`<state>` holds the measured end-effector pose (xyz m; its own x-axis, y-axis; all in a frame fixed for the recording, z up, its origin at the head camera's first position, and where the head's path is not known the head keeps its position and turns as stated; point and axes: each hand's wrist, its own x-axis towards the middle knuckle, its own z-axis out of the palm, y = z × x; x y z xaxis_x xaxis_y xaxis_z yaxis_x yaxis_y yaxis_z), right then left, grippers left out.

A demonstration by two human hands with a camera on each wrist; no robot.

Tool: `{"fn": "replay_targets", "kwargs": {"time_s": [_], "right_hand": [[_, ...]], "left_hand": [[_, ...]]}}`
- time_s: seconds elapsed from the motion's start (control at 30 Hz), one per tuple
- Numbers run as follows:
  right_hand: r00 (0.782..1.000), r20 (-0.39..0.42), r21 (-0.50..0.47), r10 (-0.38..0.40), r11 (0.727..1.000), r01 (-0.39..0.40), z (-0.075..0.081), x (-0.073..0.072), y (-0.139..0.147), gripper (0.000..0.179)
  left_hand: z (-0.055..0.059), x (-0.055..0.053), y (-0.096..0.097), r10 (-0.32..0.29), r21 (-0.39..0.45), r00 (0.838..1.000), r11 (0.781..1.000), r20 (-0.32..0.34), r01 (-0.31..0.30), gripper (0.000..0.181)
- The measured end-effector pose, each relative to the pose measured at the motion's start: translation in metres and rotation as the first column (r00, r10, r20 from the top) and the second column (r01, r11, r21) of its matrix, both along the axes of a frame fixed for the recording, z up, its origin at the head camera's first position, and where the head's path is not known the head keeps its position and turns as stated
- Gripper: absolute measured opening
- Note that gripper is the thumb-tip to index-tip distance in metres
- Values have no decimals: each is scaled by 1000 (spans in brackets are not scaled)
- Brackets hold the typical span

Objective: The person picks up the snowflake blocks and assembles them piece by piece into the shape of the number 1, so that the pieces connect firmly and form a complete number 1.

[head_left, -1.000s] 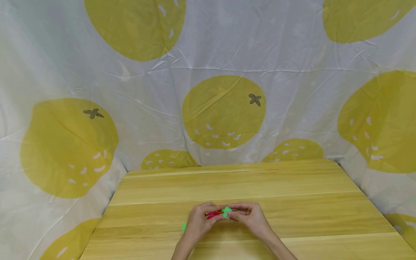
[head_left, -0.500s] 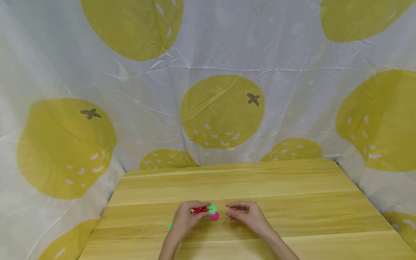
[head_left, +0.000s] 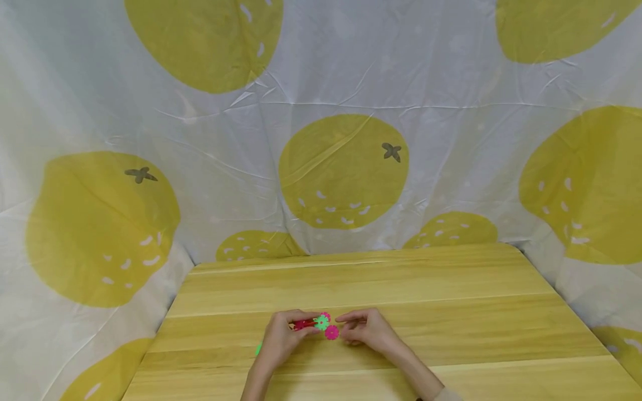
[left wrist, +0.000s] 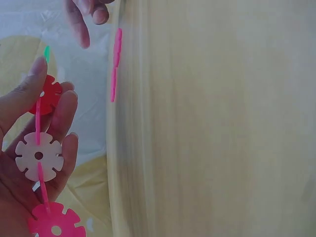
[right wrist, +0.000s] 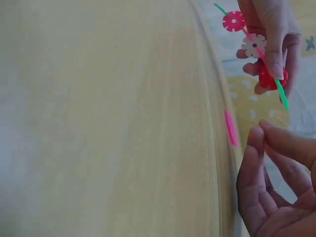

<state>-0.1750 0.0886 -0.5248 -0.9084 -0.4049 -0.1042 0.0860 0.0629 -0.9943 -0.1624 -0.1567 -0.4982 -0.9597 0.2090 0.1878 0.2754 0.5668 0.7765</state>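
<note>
My left hand (head_left: 280, 337) holds a chain of slotted plastic flower discs, pinching it at a red disc (left wrist: 49, 94) between thumb and fingers. A green disc (head_left: 321, 322) sticks out past the fingertips at that end. Along the palm run thin edge-on pink discs, a white disc (left wrist: 38, 156) and a pink disc (left wrist: 57, 222). My right hand (head_left: 373, 331) is just to the right with fingers loosely bent, thumb and index tips close together and nothing visible between them. Its fingertips are beside a loose pink disc (head_left: 331, 332) on the table.
Another pink disc (head_left: 326, 316) shows behind the green one. Part of a green disc (head_left: 258, 348) peeks out left of the left wrist. The wooden table (head_left: 451, 312) ends at a lemon-print cloth (head_left: 346, 172) hanging behind.
The hands were together at the green disc, then separated; the left hand moved left with the chain, uncovering the pink discs. The right hand has since come left, closer to the loose pink disc.
</note>
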Motion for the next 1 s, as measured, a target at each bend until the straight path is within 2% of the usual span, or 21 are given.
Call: {"fn": "replay_targets", "kwargs": {"time_s": [0.37,0.6,0.7,0.83,0.93,1.0], "right_hand": [[999,-38,103,22,995,-18,-1,-7,-14,29],[989,-142,218,32,976,-1,-3,-9,-16,25],[986,-163,251,32,968,10,-3,-9,-17,23],[972,-229,347,46,937,38,-1,-3,-18,23],[950,-302,429,77,901,64,3,4,-20,28],[940,-327,449,100,891,62,6,8,-20,30]], "left_hand": [[-1,-2,-2,-18,-4,1000,1000,22,18,26],[0,-1,-1,-27,-7,999,1000,23,27,26],[1,-1,0,-26,-3,999,1000,25,26,26],[1,0,0,-29,5,999,1000,13,29,25],[2,0,0,-26,7,1000,1000,11,26,25],[2,0,1,-22,6,1000,1000,21,22,25]]}}
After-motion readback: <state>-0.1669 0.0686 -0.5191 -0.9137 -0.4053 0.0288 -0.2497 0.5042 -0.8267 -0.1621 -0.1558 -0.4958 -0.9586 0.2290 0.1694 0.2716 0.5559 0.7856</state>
